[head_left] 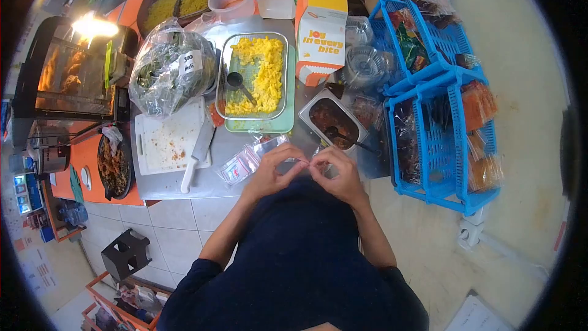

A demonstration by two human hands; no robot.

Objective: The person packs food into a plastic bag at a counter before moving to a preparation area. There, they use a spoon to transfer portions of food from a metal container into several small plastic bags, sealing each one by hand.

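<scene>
My left hand (282, 168) and my right hand (337, 175) meet in front of my body at the table's near edge. Both pinch thumb against forefinger, tips nearly touching. Whatever is between the fingertips is too small or clear to make out. Just left of my left hand lie small clear plastic sachets (239, 165) with printing. Beyond my right hand is a metal container (304, 112) of dark red sauce with a black spoon (349, 140) in it. A glass tray (288, 79) of yellow scrambled egg, holding a black scoop (242, 86), stands farther back.
On the left are a knife (199, 150) on a white cutting board (150, 159), a bag of leaves (171, 70) and a lit food warmer (73, 73). A printed box (321, 30) stands behind. Blue baskets (438, 147) of packets line the right side.
</scene>
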